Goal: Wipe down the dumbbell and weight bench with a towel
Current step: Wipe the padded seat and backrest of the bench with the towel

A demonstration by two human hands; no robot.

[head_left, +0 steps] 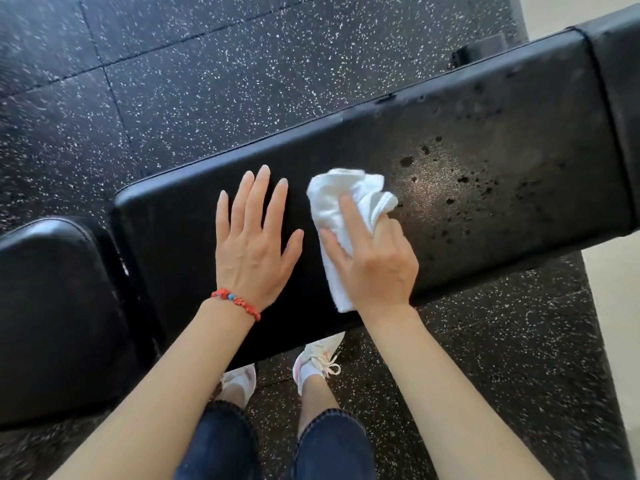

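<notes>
- At the 9 o'clock edge of the view: a separate black seat pad [52,306] is seen, set apart from the main pad by a narrow gap.
- At centre, running from 8 o'clock up toward 2 o'clock: the weight bench [485,150], a long black padded surface, is shown over a speckled rubber floor [173,81].
- Just left of centre: the left hand [254,237] is laid flat on the pad, fingers straight and spread wide, nothing held; a red bracelet [239,301] is worn at the wrist. It is judged to be steadying the body.
- Just right of centre: the towel [346,206], white and bunched, is pressed on the pad under the right hand [370,258], whose fingers are curled round it.
- Toward 3 o'clock: dark blotches [460,180] are scattered over a shiny patch of the pad, not yet reached by the towel; whether they are moisture or wear cannot be told.
- At 6 o'clock: white shoes [318,362] are seen beneath the near edge of the bench.
- Dumbbell: not in view.
- Risks, as judged: the blotches may be only smeared if the bunched towel meets the pad on a small face; the far edge may be missed by short strokes; the towel's loose end near the wrist may drag off the near edge.
</notes>
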